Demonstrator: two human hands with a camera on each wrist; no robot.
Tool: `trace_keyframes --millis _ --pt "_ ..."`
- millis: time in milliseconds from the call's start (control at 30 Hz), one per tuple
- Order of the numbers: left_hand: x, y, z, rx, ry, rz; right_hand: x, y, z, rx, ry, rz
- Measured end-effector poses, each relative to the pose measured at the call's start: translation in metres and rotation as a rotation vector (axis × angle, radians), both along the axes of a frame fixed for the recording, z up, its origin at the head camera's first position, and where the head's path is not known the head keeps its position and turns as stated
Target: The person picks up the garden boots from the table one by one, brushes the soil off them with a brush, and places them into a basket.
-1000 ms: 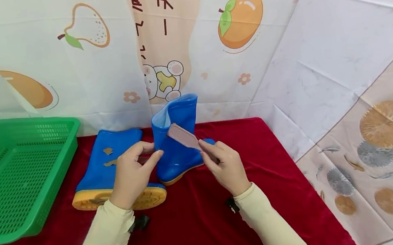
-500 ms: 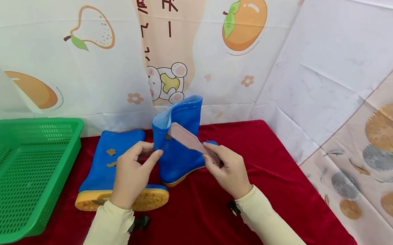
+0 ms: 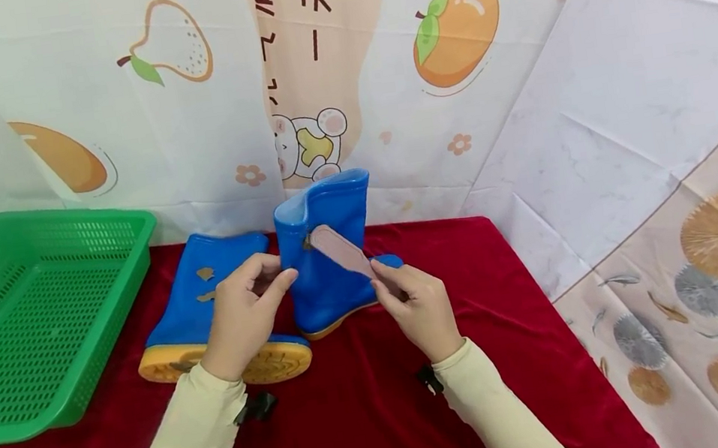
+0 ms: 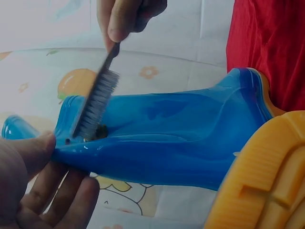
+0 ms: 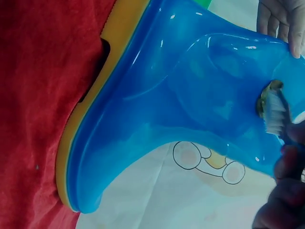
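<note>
A blue rubber boot (image 3: 332,277) with a yellow sole stands upright near the back of the table. My left hand (image 3: 244,311) pinches the left side of its shaft between thumb and fingers. In my right hand (image 3: 417,303) I grip a brush (image 3: 342,253) by its handle. The white bristles (image 4: 101,102) face the shaft, at a brown dirty patch (image 5: 270,98) below the boot's rim. A second blue boot (image 3: 185,300) lies on its side to the left, its yellow sole (image 3: 275,364) towards me, partly hidden by my left hand. Brown patches (image 3: 204,273) mark its shaft.
A green plastic basket (image 3: 75,397) with slotted walls stands at the left of the table. Red cloth (image 3: 358,421) covers the table. Printed curtains (image 3: 388,137) hang close behind the boots and along the right side.
The brush has shifted slightly on the shaft, and the brown patch now shows beside its tip. My left hand keeps its hold on the boot. The head view has swung a little.
</note>
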State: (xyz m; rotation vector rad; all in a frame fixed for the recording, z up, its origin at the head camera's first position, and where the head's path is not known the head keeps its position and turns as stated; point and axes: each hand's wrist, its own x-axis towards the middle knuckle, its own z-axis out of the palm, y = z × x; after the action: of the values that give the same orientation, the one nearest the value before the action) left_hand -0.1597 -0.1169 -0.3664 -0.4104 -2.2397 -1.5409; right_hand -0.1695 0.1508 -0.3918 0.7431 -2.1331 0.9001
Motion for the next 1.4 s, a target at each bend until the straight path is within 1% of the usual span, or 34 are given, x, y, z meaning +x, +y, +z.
trace_keyframes --millis 133,200,233,400,500,567,633,733,833,1000,1200,1300,1400 --pt "-0.002 0.002 -0.001 0.001 0.006 0.103 -0.001 0.002 -0.003 0.03 -0.041 0.005" --pt "-0.002 0.002 -0.002 -0.001 0.001 0.137 -0.002 0.003 -0.004 0.019 -0.04 0.006" --pt "-0.002 0.002 -0.002 -0.002 -0.004 0.143 -0.002 0.002 -0.004 0.006 -0.034 0.005" --pt "0.001 0.003 0.0 -0.039 -0.017 0.112 -0.001 0.001 -0.001 -0.082 0.023 0.001" --pt "0.002 0.003 0.001 -0.068 -0.011 0.099 -0.001 -0.002 0.001 -0.141 0.06 0.021" --pt "0.001 0.003 0.002 -0.077 -0.011 0.094 0.0 -0.003 0.003 -0.158 0.07 0.048" --pt "0.002 0.003 0.002 -0.086 -0.022 0.074 0.002 -0.005 0.004 -0.153 0.064 0.081" --pt "0.002 0.004 0.002 -0.095 -0.037 0.035 0.003 -0.006 0.005 -0.114 0.044 0.115" --pt "0.002 0.004 0.002 -0.098 -0.034 0.012 0.002 -0.006 0.004 -0.075 0.02 0.11" --pt "0.001 0.003 0.004 -0.105 -0.003 0.036 0.0 -0.002 0.002 -0.013 -0.028 0.071" --pt "-0.003 0.001 0.002 -0.08 0.016 0.098 -0.001 0.005 0.001 0.032 -0.079 0.024" --pt "-0.004 0.0 0.0 -0.066 0.005 0.119 -0.002 0.006 0.0 0.005 -0.084 0.011" --pt "-0.004 0.001 -0.001 -0.069 0.0 0.107 -0.003 0.006 0.001 -0.083 -0.048 0.01"
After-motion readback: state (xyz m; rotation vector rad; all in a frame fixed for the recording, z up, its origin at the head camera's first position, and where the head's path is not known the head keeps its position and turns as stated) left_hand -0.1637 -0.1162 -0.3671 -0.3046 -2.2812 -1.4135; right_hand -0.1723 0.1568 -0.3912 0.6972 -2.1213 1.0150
